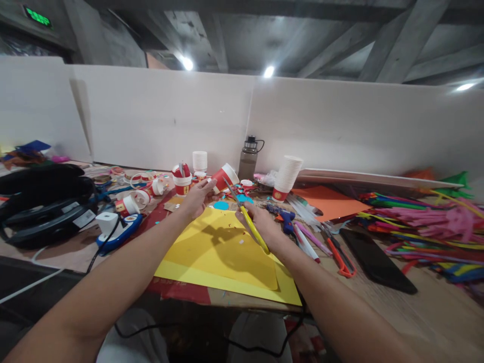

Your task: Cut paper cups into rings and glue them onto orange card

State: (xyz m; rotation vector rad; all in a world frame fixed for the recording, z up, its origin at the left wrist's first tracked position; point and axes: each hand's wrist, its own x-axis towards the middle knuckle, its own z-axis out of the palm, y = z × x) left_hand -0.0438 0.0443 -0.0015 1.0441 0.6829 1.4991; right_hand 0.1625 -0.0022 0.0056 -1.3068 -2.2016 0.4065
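Observation:
My left hand (197,199) grips a red and white paper cup (226,177), tilted on its side above the table. In my right hand (260,219) is a pair of scissors (250,222) with yellow handles, its blades pointing up and left toward the cup. Whether the blades touch the cup I cannot tell. Below both hands lie yellow sheets (227,252), with my hands' shadow and small scraps on them. Blue paper pieces (221,205) rest just beyond the sheets.
Behind stand a dark bottle (248,160) and a stack of paper cups (288,176). To the right are a blue glue gun (287,221), a red-handled cutter (339,257), a phone (378,259) and colourful pipe cleaners (434,217). A blue power strip (121,236) sits left.

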